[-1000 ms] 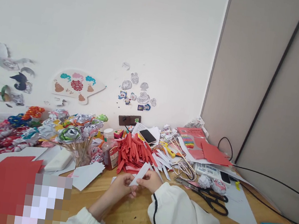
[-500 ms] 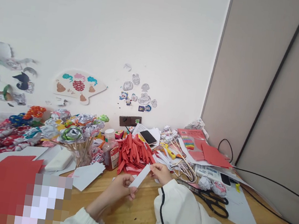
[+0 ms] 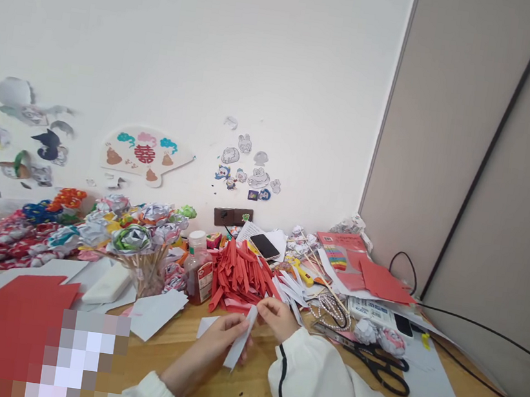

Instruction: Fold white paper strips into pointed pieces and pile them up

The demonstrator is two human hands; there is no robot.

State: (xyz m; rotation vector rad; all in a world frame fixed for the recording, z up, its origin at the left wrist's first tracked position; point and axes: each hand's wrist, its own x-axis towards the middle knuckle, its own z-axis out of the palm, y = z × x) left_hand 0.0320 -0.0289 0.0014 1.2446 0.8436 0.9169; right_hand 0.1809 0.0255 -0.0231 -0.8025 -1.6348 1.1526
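A white paper strip is held tilted above the wooden table, between my two hands. My left hand pinches it along the side, with the lower end hanging past the fingers. The fingertips of my right hand are closed on its upper end. Right behind the hands lies a pile of folded red paper strips. Folded white strips lie beside that pile, behind my right hand. Another white paper piece is on the table, partly hidden by my left hand.
Black-handled scissors lie right of my right sleeve. A bottle and a bunch of paper flowers stand at the back left. Red sheets cover the left side. A phone rests behind the red strips.
The paper strip has turned more upright, and its lower end now hangs below my left fingers. My right hand has moved slightly down and left. The camera view has shifted a little.
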